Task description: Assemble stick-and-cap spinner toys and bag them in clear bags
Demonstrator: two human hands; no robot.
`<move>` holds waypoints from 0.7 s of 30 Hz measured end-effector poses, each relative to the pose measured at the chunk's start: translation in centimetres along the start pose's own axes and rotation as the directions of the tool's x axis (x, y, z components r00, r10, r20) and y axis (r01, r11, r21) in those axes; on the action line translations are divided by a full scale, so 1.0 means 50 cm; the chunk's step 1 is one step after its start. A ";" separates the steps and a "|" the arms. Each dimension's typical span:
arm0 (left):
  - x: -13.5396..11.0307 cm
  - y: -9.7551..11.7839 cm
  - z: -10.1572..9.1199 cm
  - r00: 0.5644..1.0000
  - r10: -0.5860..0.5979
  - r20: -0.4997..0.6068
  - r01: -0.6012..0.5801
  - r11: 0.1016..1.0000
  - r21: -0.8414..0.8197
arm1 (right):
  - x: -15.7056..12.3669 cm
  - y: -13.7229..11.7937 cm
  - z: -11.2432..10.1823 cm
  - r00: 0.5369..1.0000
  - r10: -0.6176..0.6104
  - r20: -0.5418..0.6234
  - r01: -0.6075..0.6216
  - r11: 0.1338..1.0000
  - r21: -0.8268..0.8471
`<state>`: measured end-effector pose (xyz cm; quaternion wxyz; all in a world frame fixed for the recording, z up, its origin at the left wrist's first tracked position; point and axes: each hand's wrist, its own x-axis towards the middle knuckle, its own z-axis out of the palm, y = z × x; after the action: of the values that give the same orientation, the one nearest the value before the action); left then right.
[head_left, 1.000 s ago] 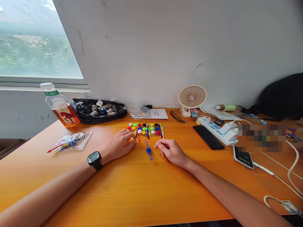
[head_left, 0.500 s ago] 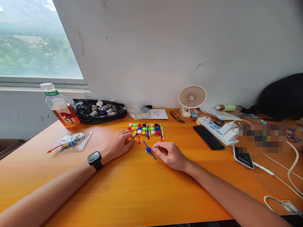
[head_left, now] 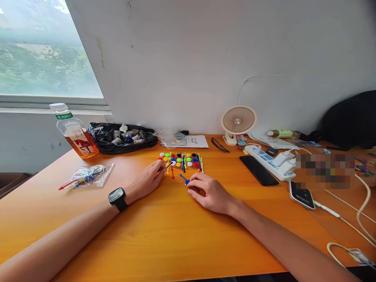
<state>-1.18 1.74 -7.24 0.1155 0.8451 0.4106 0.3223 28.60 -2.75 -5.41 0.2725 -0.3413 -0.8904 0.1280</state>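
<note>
The finger and thumb of the right hand (head_left: 210, 190) are bent and touch the blue spinner (head_left: 187, 182). I can't tell if they pinch it tight. Its arrow tip pokes out toward the left hand (head_left: 147, 178), and the fingers hide part of its back end. The left hand's fingertips are curled together and pinch a thin black stick (head_left: 168, 165).

A second ago, the spinner was a blur and the right hand was off to its side. Half a second ago, all of its arrow showed. Now the spinner sits a bit farther up the table (head_left: 147, 239) and to the right, and the hand is over part of it. The left fingers are more curled than before, and the black stick now pokes out of them.

Just past the hands are rows of bright round caps (head_left: 179, 159), with colored arrows (head_left: 184, 166) between them. A red arrow (head_left: 172, 172) sticks out toward the person. The left wrist wears a black watch (head_left: 116, 197). Farther left are a clear bag (head_left: 100, 181) and a bottle (head_left: 78, 143). A fan (head_left: 239, 120) stands by the wall, and a black phone (head_left: 258, 170) lies beyond the right hand, near a white power strip (head_left: 268, 161).
</note>
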 end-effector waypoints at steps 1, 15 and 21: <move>0.000 0.003 -0.001 1.000 0.011 0.024 -0.010 1.000 -0.009 | 0.001 0.002 0.000 0.999 0.031 -0.017 -0.031 0.999 -0.025; -0.001 0.026 -0.025 0.941 0.164 0.297 -0.219 0.962 0.162 | 0.004 0.002 -0.014 0.982 0.151 -0.112 -0.172 0.959 -0.223; 0.000 0.014 -0.029 0.961 0.141 0.238 -0.195 0.955 0.224 | 0.001 0.002 -0.009 0.993 0.102 -0.053 -0.110 0.974 -0.200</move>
<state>-1.69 1.20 -5.81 0.0267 0.9152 0.3582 0.1826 28.89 -2.62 -5.09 0.2480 -0.4169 -0.8734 0.0438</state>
